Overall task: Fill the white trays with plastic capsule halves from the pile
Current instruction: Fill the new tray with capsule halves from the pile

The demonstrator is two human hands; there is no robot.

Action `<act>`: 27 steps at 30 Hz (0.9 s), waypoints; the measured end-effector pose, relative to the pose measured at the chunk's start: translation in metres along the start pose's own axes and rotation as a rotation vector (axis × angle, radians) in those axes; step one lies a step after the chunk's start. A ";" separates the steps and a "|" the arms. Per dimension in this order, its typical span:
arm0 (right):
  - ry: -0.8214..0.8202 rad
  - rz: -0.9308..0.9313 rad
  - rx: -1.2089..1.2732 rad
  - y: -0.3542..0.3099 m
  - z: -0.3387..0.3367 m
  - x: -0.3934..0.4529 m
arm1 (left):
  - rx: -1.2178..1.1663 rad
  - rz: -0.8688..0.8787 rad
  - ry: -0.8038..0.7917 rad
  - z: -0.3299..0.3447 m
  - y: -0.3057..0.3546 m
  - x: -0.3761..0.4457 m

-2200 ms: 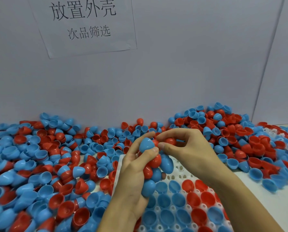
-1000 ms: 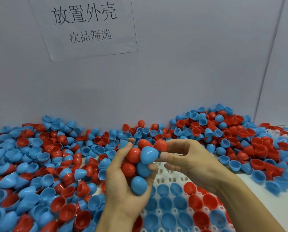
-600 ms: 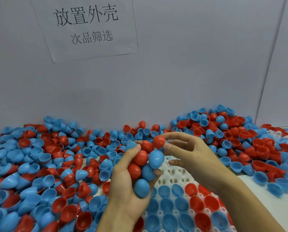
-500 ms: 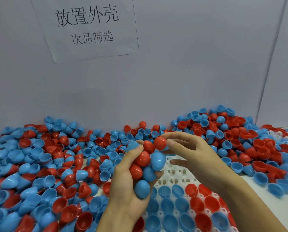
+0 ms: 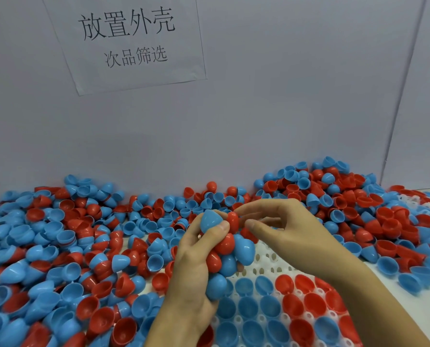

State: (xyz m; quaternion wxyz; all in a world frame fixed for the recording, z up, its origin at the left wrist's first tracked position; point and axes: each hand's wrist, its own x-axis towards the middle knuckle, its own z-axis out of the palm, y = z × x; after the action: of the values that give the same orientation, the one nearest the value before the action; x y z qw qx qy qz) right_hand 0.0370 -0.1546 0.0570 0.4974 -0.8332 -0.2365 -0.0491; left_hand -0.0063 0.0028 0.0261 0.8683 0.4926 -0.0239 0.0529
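Note:
My left hand (image 5: 191,269) grips a handful of blue and red capsule halves (image 5: 230,251) above the white tray (image 5: 264,262); its thumb presses a blue half (image 5: 210,220) at the top. My right hand (image 5: 291,231) reaches in from the right, and its index finger and thumb pinch a red half (image 5: 234,220) at the top of the handful. The tray's near rows hold blue and red halves, open side up, while its far row shows bare holes. The pile of loose halves (image 5: 71,246) spreads across the table on the left and along the back.
A higher heap of halves (image 5: 334,196) lies at the back right, with part of another white tray (image 5: 409,200) showing in it. A grey wall with a paper sign (image 5: 133,38) stands right behind the pile. Bare table (image 5: 409,304) shows at the right.
My left hand has shifted its grip on the handful, and its thumb now covers a blue half at the top. My right hand's fingers stay at the red half there.

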 end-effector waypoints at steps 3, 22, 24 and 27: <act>-0.035 -0.019 -0.081 -0.002 0.000 -0.001 | 0.070 0.035 -0.021 0.000 0.000 0.001; 0.271 -0.081 0.306 -0.016 0.029 0.002 | 0.303 0.083 0.325 -0.005 -0.012 0.013; 0.261 -0.088 0.292 -0.018 0.037 0.003 | 0.304 0.084 0.339 -0.004 -0.012 0.014; 0.333 -0.111 0.280 -0.020 0.044 0.004 | 0.239 0.047 0.411 -0.006 -0.013 0.016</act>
State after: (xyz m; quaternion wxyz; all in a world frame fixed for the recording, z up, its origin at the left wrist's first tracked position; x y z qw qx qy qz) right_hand 0.0248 -0.1083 0.0520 0.6369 -0.7221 -0.2014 -0.1799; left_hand 0.0108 0.0023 0.0138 0.7891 0.5699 0.1485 0.1746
